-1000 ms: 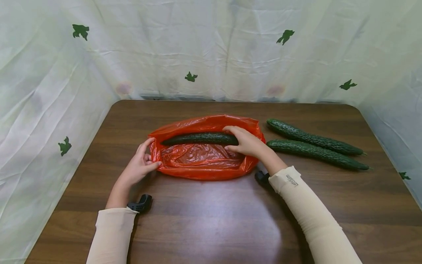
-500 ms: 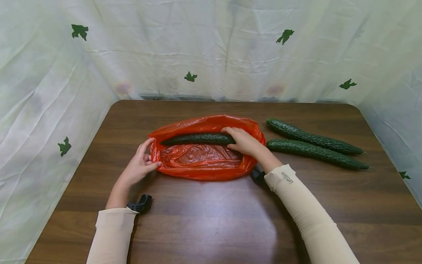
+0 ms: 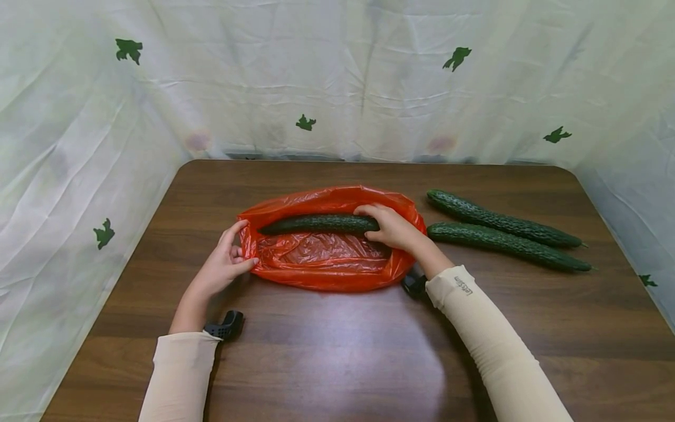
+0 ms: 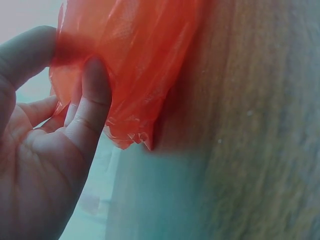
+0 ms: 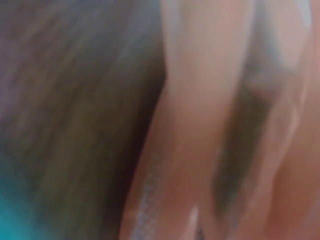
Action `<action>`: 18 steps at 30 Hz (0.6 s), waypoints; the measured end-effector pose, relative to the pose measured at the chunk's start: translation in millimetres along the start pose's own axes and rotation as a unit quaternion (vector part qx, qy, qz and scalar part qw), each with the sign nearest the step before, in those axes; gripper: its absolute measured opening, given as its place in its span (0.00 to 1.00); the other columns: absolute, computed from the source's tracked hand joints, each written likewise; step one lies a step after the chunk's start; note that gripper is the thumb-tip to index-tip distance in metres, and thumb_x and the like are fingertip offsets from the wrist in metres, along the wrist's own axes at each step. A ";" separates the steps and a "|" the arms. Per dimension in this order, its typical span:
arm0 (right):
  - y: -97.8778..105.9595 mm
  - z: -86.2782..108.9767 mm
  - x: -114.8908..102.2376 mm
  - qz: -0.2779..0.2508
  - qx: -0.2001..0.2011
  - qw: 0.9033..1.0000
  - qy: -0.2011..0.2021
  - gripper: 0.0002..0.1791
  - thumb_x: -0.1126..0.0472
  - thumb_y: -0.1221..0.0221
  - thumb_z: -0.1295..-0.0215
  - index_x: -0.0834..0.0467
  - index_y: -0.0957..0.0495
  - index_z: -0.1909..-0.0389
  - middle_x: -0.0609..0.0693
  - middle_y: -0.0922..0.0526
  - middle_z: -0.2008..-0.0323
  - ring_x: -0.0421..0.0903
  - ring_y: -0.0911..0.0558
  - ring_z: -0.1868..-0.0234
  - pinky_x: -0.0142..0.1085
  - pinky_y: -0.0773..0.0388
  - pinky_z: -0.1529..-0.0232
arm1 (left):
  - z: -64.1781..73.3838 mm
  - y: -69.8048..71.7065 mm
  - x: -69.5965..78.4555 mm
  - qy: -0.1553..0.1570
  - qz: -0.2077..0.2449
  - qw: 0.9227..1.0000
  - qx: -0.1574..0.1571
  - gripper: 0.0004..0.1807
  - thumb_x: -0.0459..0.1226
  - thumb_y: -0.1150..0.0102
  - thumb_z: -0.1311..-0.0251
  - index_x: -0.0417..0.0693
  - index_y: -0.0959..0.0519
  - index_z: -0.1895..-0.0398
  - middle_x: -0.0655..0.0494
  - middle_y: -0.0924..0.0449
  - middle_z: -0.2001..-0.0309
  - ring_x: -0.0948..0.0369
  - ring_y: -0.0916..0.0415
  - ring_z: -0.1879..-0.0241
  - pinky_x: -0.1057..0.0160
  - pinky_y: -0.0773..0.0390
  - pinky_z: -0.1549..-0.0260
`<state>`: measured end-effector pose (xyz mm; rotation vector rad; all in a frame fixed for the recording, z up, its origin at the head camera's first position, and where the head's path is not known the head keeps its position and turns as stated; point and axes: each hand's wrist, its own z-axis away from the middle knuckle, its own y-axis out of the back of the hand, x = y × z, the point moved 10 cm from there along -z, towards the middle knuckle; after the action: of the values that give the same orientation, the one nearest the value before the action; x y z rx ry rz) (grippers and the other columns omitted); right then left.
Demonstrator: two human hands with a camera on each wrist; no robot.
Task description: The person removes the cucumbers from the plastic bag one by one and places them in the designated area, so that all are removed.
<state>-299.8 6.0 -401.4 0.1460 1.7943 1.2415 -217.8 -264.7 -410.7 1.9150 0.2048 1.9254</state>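
A red plastic bag point(image 3: 327, 280) lies on the table with its wide mouth facing up. Inside, along the far side, rests a long dark green cucumber point(image 3: 316, 223). My right hand point(image 3: 392, 227) reaches over the bag's right end and grips the cucumber near its right end, hiding that tip. With thumb and fingers, my left hand point(image 3: 224, 264) holds the bag's left edge. The left wrist view shows the left hand point(image 4: 55, 135) with its fingers on the thin red film of the bag point(image 4: 140, 65). Blur fills much of the right wrist view.
Two more cucumbers, an upper one point(image 3: 501, 221) and a lower one point(image 3: 506, 242), lie slanted on the wooden table point(image 3: 337, 351) right of the bag. A pale curtain point(image 3: 337, 76) with green bird shapes hangs behind and at the sides.
My right hand has shifted slightly left over the bag, keeping its grip on the cucumber. The cucumber and bag have moved very slightly toward me. My left hand stays in place.
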 end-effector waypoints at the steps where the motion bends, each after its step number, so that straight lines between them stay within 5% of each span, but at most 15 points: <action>1: 0.3 0.6 -0.1 -0.004 0.000 1.000 0.001 0.27 0.67 0.39 0.46 0.59 0.32 0.44 0.54 0.30 0.47 0.49 0.33 0.44 0.43 0.38 0.43 | 0.0 0.4 0.3 -0.001 -0.001 1.000 0.002 0.45 0.24 0.42 0.48 0.48 0.56 0.31 0.43 0.51 0.48 0.64 0.32 0.75 0.71 0.24 0.74; 18: 14.6 16.1 1.4 -0.088 0.030 0.996 0.011 0.26 0.69 0.39 0.47 0.58 0.31 0.45 0.52 0.28 0.47 0.47 0.32 0.45 0.44 0.35 0.46 | 0.8 6.9 2.6 -0.022 0.017 1.000 0.014 0.44 0.21 0.45 0.49 0.40 0.57 0.33 0.40 0.55 0.44 0.67 0.30 0.73 0.74 0.24 0.73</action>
<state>-294.4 24.8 -391.8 0.0077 1.8222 1.0697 -218.2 -270.1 -405.6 1.9901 0.1892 1.9094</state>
